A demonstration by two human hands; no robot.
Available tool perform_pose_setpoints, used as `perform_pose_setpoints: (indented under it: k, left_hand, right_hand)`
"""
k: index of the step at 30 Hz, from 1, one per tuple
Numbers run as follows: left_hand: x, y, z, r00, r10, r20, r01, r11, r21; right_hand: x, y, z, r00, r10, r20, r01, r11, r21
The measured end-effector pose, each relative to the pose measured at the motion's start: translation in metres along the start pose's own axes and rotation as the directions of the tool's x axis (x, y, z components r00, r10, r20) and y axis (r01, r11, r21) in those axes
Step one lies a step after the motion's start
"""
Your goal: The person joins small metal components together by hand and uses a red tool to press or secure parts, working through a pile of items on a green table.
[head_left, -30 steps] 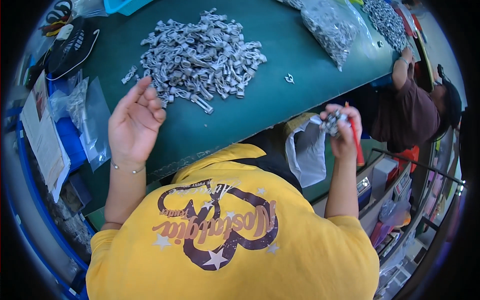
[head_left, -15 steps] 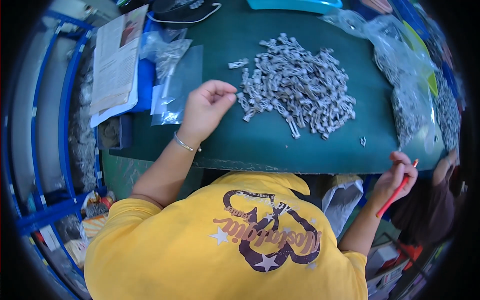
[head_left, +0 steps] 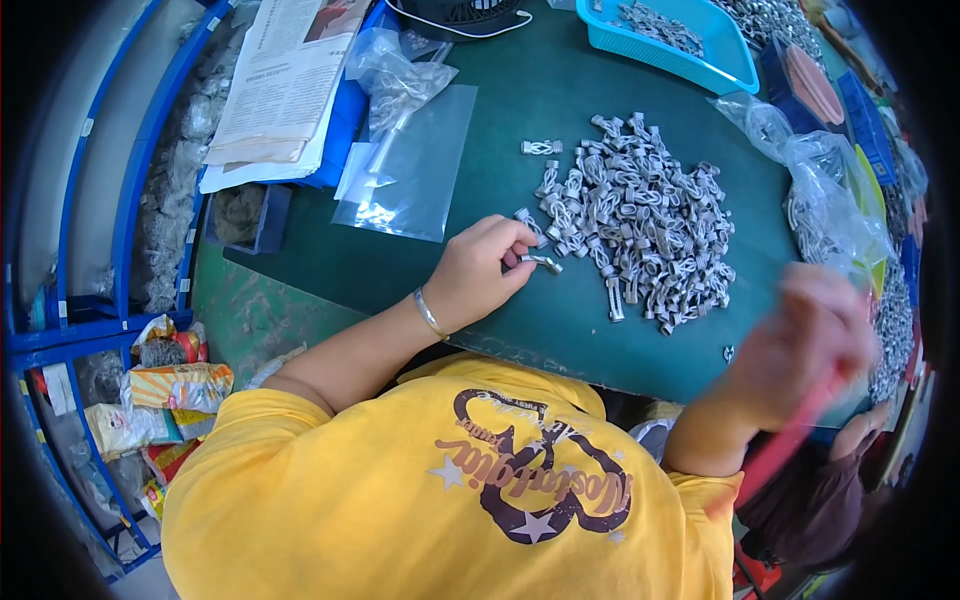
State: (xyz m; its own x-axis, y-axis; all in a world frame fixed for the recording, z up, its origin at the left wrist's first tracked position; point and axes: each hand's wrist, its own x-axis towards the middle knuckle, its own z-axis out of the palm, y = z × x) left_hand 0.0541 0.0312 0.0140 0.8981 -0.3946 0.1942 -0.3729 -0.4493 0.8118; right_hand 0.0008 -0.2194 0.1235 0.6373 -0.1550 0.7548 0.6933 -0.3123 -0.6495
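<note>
At the near-left edge of a pile of small grey metal looped parts (head_left: 650, 220), my left hand (head_left: 485, 265) is closed, its thumb and fingers pinching one metal part (head_left: 543, 263). Another part (head_left: 530, 225) lies by its fingertips. On the right, my right hand (head_left: 805, 345) is smeared by motion. It grips a slim red pen-shaped tool (head_left: 790, 440), whose ends are too blurred to make out. One part (head_left: 541, 147) lies apart at the pile's far left, and a small dark piece (head_left: 728, 353) sits near the table's front edge.
Left on the green table (head_left: 520, 90) are a clear plastic bag (head_left: 420, 170), newspapers (head_left: 290, 80) and a blue bin (head_left: 270, 222). A turquoise basket (head_left: 670, 65) with parts stands at the back, a filled clear bag (head_left: 830, 190) at right. Another person's hand (head_left: 860, 430) shows lower right.
My left hand has moved right and nearer me, and a metal part now shows in its pinch. My right hand has lifted with the red tool. The view has shifted.
</note>
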Motion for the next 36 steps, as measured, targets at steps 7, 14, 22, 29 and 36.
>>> perform_pose_setpoints:
  k: [7,14,22,29,36]
  left_hand:
    - [-0.002,0.017,-0.011,0.961,0.246,-0.126,-0.254,0.965,-0.059]
    - [-0.008,0.017,-0.010,1.000,0.013,-0.022,-0.021,0.923,-0.383]
    - [-0.009,0.019,-0.015,0.997,0.077,0.023,-0.062,0.918,-0.391]
    - [-0.010,0.027,-0.017,0.997,0.062,0.037,-0.030,0.824,-0.566]
    - [-0.013,0.027,-0.016,0.989,-0.061,0.132,0.136,0.717,-0.683]
  right_hand:
    - [-0.074,0.038,0.071,0.845,0.440,0.304,-0.438,0.896,-0.076]
    - [-0.082,0.042,0.078,0.915,0.338,0.219,-0.362,0.929,0.081]
    - [-0.088,0.038,0.076,0.694,0.655,0.299,-0.704,0.531,0.472]
    - [-0.095,0.047,0.081,0.843,0.476,0.250,-0.530,0.660,0.532]
    - [-0.081,0.036,0.086,0.989,0.048,0.140,-0.059,0.995,0.076]
